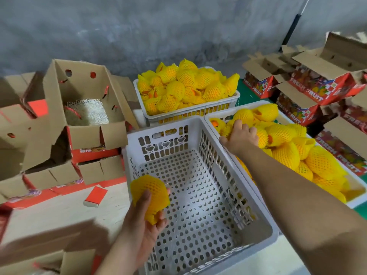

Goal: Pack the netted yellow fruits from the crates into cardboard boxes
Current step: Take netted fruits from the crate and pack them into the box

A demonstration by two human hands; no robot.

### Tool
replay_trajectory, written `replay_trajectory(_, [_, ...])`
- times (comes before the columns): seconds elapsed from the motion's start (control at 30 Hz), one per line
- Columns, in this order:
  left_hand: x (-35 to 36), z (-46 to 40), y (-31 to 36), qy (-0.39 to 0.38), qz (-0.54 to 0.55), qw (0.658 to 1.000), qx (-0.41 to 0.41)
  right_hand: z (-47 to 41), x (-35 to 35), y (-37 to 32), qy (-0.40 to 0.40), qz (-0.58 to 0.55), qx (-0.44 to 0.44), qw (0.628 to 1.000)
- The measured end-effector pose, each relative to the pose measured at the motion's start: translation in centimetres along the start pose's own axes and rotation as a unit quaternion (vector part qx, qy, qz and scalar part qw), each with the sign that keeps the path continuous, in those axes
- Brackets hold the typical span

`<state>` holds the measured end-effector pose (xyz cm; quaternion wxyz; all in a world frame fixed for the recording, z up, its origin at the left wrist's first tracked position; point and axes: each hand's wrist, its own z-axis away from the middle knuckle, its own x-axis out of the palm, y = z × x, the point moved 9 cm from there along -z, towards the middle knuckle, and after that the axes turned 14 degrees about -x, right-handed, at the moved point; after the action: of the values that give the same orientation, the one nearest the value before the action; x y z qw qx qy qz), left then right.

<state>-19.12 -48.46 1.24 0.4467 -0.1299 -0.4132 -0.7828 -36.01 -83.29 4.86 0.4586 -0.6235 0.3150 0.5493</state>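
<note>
My left hand (142, 225) holds one netted yellow fruit (150, 192) over the near-left rim of an empty white crate (200, 124). My right hand (241, 135) reaches across into the right white crate (355, 203), fingers curled over a netted fruit (261, 135) in its pile. A third white crate (190, 113) at the back is heaped with netted fruits (186, 86). An open cardboard box (85, 96) with pale shredded padding on its bottom stands tilted at the left on other boxes.
Folded and stacked red-and-brown cardboard boxes (39, 175) lie at the left. More open "Fresh Fruit" boxes (309, 82) stand stacked at the right. A small red-and-white pack (95, 196) lies on the pale surface near the empty crate. A grey wall rises behind.
</note>
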Motion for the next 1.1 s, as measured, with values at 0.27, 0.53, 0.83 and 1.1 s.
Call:
replay_trajectory(0.27, [-3.4, 2.4, 2.0, 0.012, 0.005, 0.999, 0.029, 3.1, -2.5, 0.5, 0.029, 0.124, 0.025, 0.992])
replay_trajectory(0.53, [-6.4, 4.5, 3.5, -0.024, -0.010, 0.998, 0.050, 8.8, -3.2, -0.8, 0.132, 0.090, -0.091, 0.983])
replay_trajectory(0.83, [-14.0, 9.7, 7.2, -0.008, -0.043, 0.997, 0.056, 15.0, -4.6, -3.3, 0.239, -0.173, -0.081, 0.952])
replay_trajectory(1.1, [-23.0, 16.1, 12.3, 0.058, -0.109, 0.990, 0.075, 26.4, 1.5, -31.3, 0.153, -0.351, -0.224, 0.896])
